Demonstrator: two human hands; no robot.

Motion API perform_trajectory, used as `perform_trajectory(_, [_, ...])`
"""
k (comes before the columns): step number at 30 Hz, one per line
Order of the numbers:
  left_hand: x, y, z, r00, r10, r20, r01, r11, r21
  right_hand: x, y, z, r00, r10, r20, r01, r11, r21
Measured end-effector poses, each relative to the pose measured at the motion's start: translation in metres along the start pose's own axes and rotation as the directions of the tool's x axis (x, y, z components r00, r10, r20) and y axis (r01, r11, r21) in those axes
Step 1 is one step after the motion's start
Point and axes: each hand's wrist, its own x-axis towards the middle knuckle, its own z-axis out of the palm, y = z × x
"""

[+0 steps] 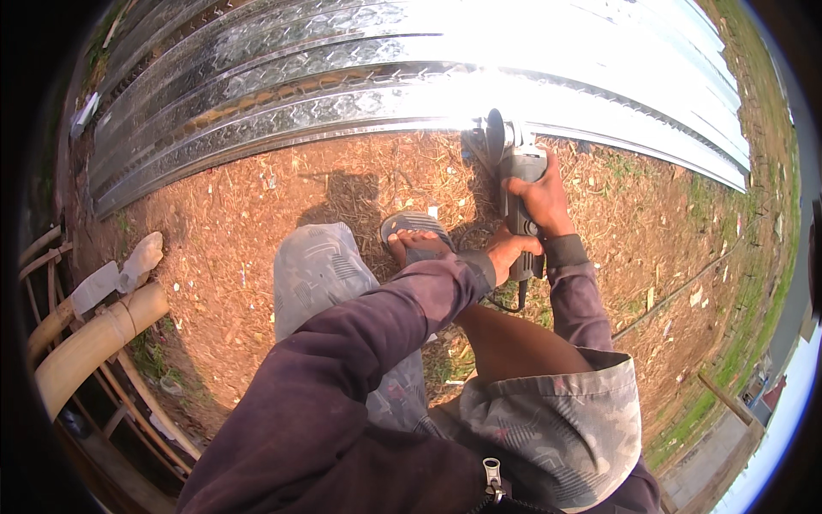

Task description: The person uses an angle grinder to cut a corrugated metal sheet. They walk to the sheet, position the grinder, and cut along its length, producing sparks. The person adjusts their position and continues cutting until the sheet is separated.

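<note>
I hold a grey angle grinder (517, 206) with both hands. My right hand (546, 195) is closed round its front body, close behind the head. Lower down, my left hand (507, 254) is wrapped round the rear of the body, where a dark cord (521, 295) comes out. The grinder's disc (496, 135) stands on edge at the near rim of a shiny ribbed metal sheet (282, 98). Whether disc and metal touch I cannot tell; strong glare washes out that part. My sandalled foot (419, 240) rests on the ground left of the grinder.
Dry reddish soil (231, 206) strewn with straw lies between me and the metal. Thick bamboo poles (103, 343) stick out at the left. A thin cable (685, 287) runs over the ground at the right, near a grass strip (753, 300).
</note>
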Motion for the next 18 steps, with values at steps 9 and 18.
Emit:
perform_trajectory(9, [0.011, -0.013, -0.018, 0.999, -0.048, 0.013, 0.048, 0.998, 0.030, 0.001, 0.025, 0.011, 0.997, -0.069, -0.040, 0.075, 0.986, 0.147])
perform_trajectory(18, [0.012, -0.008, -0.025, 0.993, -0.113, -0.027, 0.115, 0.989, 0.097, -0.001, 0.031, 0.014, 0.996, -0.072, -0.053, 0.078, 0.989, 0.128])
